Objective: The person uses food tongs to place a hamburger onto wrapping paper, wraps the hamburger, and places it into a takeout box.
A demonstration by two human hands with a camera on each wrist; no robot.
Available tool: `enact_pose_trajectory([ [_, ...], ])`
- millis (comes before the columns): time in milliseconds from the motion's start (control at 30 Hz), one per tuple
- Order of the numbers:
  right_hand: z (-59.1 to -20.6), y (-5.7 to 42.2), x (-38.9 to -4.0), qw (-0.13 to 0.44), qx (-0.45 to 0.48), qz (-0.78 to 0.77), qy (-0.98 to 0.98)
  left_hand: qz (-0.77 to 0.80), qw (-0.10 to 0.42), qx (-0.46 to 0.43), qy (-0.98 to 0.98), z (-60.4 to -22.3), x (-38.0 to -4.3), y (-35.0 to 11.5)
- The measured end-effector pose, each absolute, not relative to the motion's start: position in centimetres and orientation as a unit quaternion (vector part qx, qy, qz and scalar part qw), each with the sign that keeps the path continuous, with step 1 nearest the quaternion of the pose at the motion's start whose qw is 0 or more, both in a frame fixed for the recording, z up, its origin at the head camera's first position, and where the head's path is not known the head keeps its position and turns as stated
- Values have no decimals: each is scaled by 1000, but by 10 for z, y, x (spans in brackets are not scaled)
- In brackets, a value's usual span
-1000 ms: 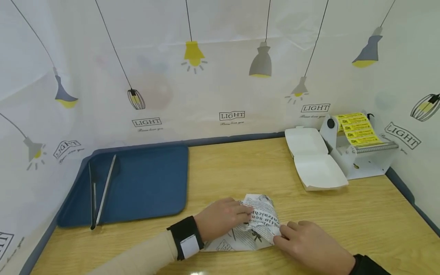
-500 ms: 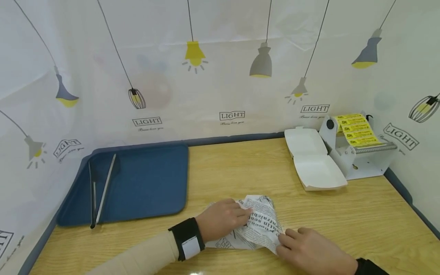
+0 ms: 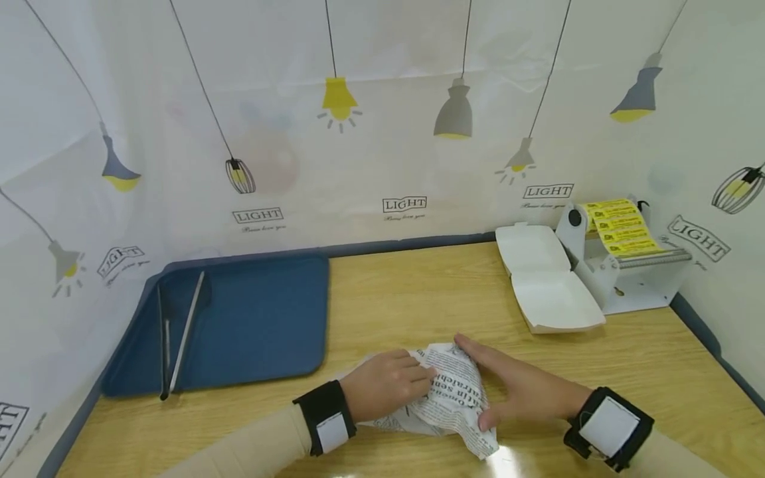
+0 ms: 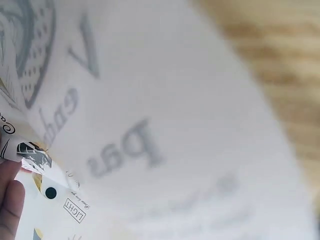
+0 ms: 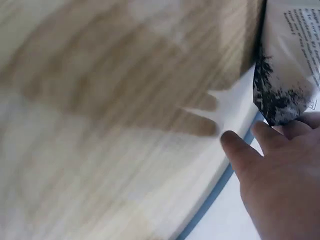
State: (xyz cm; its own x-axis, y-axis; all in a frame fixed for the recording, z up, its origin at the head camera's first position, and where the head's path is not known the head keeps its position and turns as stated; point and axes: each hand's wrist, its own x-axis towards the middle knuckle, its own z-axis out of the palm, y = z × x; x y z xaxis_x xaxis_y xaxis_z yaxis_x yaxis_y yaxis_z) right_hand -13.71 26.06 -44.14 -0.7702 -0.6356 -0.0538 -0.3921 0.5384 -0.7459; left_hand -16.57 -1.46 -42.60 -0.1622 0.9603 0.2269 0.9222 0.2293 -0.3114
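A newsprint-patterned sheet of wrapping paper [image 3: 457, 388] lies folded into a bundle near the table's front; what is inside is hidden. My left hand [image 3: 388, 385] holds the bundle's left part from above with curled fingers. In the left wrist view the fingers [image 4: 11, 202] pinch the paper [image 4: 200, 100], which fills most of that view. To the right, my right hand [image 3: 514, 382] spreads its thumb and fingers along the bundle's side. The right wrist view has this hand [image 5: 280, 170] with extended fingers by the paper's dark printed end [image 5: 285, 90].
A blue tray [image 3: 257, 325] with metal tongs [image 3: 186, 332] on it is at the left. At the back right stand an opened white carton [image 3: 552, 292] and a label dispenser [image 3: 621, 272] with yellow stickers. A lamp-patterned sheet [image 3: 370, 146] backs the table [image 3: 412, 285].
My right hand has let go of the paper's right edge and opened out, its fingers moving up along the bundle's right side. The paper's right flap now points down toward the front. My left hand stays put.
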Motion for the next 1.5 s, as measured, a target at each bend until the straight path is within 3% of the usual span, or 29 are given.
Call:
enact_pose_trajectory([
  [233, -448, 250, -134, 133, -292, -289, 902, 10, 171, -604, -778, -425, -166, -18],
  [467, -440, 240, -134, 147, -272, -320, 896, 8, 179, -604, -776, -426, -165, -20],
  [633, -441, 233, -134, 105, -265, -265, 921, -7, 171, -600, -782, -430, -165, -20],
  [800, -443, 232, -133, 88, -258, -240, 932, -92, 116, -570, -808, -432, -168, -26],
  [933, -444, 230, -133, 89, -246, -241, 935, -165, 75, -458, -870, -427, -169, -41],
  [1100, -445, 229, -131, 89, -237, -240, 937, -246, -61, -250, -934, -419, -168, -72],
  [1200, -445, 230, -130, 87, -235, -238, 938, -262, -118, -193, -938, -420, -166, -84],
  [1500, -447, 229, -131, 86, -240, -242, 936, -289, -128, -169, -934, -436, -161, -82],
])
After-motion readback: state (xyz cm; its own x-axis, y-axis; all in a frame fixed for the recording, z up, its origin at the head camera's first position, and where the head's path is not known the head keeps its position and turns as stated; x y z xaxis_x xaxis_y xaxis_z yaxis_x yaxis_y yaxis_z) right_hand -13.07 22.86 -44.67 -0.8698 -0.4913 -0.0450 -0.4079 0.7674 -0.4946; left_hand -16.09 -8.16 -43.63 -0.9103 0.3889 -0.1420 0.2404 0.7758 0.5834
